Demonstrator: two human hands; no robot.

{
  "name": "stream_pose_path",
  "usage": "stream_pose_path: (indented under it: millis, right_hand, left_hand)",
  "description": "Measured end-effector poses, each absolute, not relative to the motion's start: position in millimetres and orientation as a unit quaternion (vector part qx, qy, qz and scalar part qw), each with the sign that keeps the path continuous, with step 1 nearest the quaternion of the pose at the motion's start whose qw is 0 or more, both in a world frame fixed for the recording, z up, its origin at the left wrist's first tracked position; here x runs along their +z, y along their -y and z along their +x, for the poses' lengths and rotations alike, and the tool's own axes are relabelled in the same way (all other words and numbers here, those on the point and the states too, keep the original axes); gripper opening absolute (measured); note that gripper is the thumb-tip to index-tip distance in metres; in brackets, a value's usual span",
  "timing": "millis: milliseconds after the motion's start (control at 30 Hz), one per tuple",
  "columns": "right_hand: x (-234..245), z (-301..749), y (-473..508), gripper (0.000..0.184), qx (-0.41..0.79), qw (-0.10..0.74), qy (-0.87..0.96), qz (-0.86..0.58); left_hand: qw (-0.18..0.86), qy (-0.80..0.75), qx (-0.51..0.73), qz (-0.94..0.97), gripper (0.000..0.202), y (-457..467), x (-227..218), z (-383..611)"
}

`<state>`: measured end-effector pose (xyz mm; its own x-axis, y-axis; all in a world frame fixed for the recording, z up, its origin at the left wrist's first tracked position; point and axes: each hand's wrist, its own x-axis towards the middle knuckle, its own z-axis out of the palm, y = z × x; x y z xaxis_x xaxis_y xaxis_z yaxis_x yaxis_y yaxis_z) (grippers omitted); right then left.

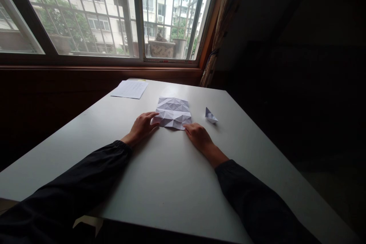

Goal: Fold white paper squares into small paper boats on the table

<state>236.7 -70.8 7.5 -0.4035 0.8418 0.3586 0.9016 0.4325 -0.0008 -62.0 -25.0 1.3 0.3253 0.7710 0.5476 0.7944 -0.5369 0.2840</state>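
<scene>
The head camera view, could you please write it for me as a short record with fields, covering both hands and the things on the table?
Surface: white table
Main item: creased paper sheet, opened out, with raised triangular folds
Left hand: thumb and fingers spread, at the sheet's left edge
Right hand: fingertips at the sheet's near right corner; pinching or pressing, unclear
Right of sheet: small folded paper boat, apart from the right hand
Far left: paper with lines of text, too small to read
Background: barred window
</scene>
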Motion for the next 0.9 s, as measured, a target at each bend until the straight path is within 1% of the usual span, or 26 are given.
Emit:
stream_pose_path:
  millis: [267, 467, 667, 900]
  right_hand:
    - [10.9, 237.1, 69.9, 0.032, -0.1, 0.135, 0.832, -0.529]
    - [10.4, 238.2, 70.1, 0.031, -0.094, 0.141, 0.83, -0.531]
    - [11.0, 238.6, 71.7, 0.029, -0.087, 0.151, 0.828, -0.533]
    - [9.6, 239.9, 72.3, 0.026, -0.077, 0.16, 0.828, -0.532]
  left_hand:
    - [0.023, 0.465, -0.311, -0.829, 0.052, 25.6, 6.9, -61.0]
    - [0.019, 0.462, -0.307, -0.832, 0.047, 26.4, 4.1, -61.1]
    - [-0.025, 0.45, -0.307, -0.838, 0.044, 24.0, 0.1, -63.8]
    - [-0.059, 0.464, -0.328, -0.821, 0.034, 18.6, -3.5, -65.4]
